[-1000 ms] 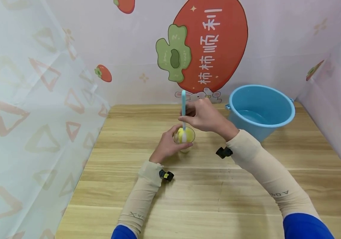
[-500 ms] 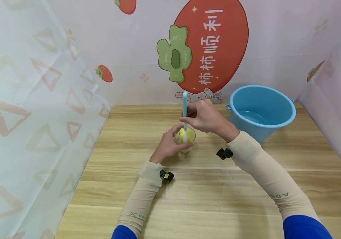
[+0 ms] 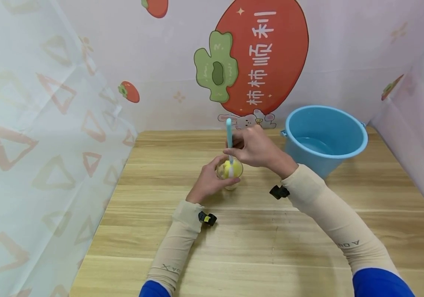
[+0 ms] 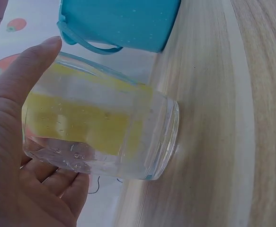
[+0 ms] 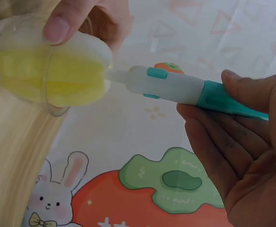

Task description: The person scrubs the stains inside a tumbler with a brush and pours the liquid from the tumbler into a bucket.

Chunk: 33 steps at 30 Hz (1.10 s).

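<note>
Glass (image 4: 100, 118) roughly upright, on or just above the table (image 3: 234, 243); left hand (image 3: 210, 179) grips its sides, likely steadying it. Right hand (image 3: 254, 146) pinches the brush handle (image 5: 175, 89), keeping the sponge head (image 5: 81, 80) inside the glass.

The head view is bright, with pale sheen on the tabletop (image 3: 254, 251) in front of the bucket (image 3: 308, 162); both wrist views are dimmer, glints dotting the glass (image 4: 162, 139).
</note>
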Each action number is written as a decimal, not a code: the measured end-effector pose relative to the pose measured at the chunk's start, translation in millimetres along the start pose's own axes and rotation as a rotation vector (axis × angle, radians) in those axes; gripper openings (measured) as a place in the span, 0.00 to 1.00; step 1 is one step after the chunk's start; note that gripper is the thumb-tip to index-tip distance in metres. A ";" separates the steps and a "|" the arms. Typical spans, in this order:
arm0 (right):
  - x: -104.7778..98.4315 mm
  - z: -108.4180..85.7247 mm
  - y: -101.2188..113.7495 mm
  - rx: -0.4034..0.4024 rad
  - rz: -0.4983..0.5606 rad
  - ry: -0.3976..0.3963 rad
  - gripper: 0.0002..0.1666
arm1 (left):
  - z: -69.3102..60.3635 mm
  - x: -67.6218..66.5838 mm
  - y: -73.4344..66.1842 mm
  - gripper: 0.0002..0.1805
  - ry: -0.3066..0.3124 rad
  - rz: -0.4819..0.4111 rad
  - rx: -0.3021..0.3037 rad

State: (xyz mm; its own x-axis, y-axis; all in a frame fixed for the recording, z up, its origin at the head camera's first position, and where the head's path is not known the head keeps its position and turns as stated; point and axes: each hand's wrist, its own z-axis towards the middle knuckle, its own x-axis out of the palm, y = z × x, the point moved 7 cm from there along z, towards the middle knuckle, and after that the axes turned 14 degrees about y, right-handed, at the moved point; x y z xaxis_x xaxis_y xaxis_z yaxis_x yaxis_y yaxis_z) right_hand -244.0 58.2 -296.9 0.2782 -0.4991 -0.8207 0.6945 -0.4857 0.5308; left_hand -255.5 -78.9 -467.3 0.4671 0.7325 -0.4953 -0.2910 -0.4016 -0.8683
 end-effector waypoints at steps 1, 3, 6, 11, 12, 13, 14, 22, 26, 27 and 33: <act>0.6 0.6 0.5 0.002 0.014 0.006 0.05 | -0.2 -0.2 0.0 0.45 -0.002 -0.001 0.001; 2.3 2.1 1.1 0.007 0.047 0.012 0.05 | -0.9 -0.3 0.4 0.44 -0.002 -0.004 0.001; 4.5 3.7 0.7 0.020 0.093 0.011 0.05 | -1.5 0.3 2.0 0.41 -0.001 -0.003 -0.006; -1.6 2.3 -1.0 0.032 0.064 -0.036 0.06 | -1.3 1.7 3.5 0.40 0.006 -0.019 -0.019; -4.8 1.7 -0.1 0.027 0.041 -0.050 0.07 | -1.1 1.8 3.5 0.41 0.008 -0.024 -0.021; -8.6 1.0 1.2 0.023 0.016 -0.064 0.07 | -0.9 1.7 3.1 0.42 0.009 -0.029 -0.021; -12.5 0.1 2.8 0.019 -0.007 -0.076 0.07 | -0.7 1.5 2.8 0.43 0.010 -0.031 -0.023; -8.9 0.3 3.6 0.020 -0.046 -0.019 0.07 | -0.7 -1.1 -0.4 0.48 0.010 -0.014 -0.032; 1.9 1.9 -2.1 0.035 -0.034 0.034 0.07 | -1.1 -0.7 -0.8 0.48 0.014 -0.006 -0.026; 0.3 2.1 -2.0 0.038 -0.040 0.029 0.07 | -1.3 -0.7 -0.6 0.49 0.012 -0.001 -0.028; -30.0 1.7 10.8 0.047 -0.116 -0.057 0.08 | -0.2 -1.1 -0.1 0.49 0.012 0.004 -0.035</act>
State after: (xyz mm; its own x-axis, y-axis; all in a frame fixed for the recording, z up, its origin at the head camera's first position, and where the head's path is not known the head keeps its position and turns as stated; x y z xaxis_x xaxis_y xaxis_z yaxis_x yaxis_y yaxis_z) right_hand -246.0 66.6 -266.2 0.1590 -0.4766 -0.8646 0.6879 -0.5747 0.4433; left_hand -255.8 -79.7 -466.7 0.4763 0.7238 -0.4992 -0.2637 -0.4240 -0.8664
